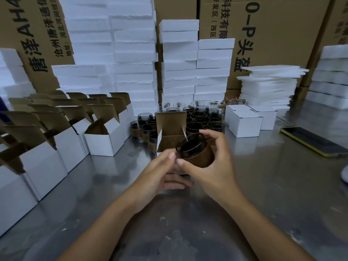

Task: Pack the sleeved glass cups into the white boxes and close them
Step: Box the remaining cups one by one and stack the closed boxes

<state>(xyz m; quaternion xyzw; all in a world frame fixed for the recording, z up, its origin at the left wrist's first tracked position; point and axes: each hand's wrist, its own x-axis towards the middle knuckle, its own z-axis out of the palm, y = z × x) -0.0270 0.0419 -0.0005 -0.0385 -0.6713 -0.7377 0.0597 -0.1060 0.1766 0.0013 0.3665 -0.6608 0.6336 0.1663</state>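
Right hand (pixel 211 161) fingers curl round the sleeved cup (pixel 195 151), tilted at the open box (pixel 170 129). Left hand (pixel 160 172) probably steadies the box; grip unclear. Straighten the cup and clear the side flaps.

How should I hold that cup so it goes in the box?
By the brown sleeve, coming from its bottom end as the right hand does. The cup is tipped with its open mouth toward the open box, so gripping there probably keeps the rim clear.
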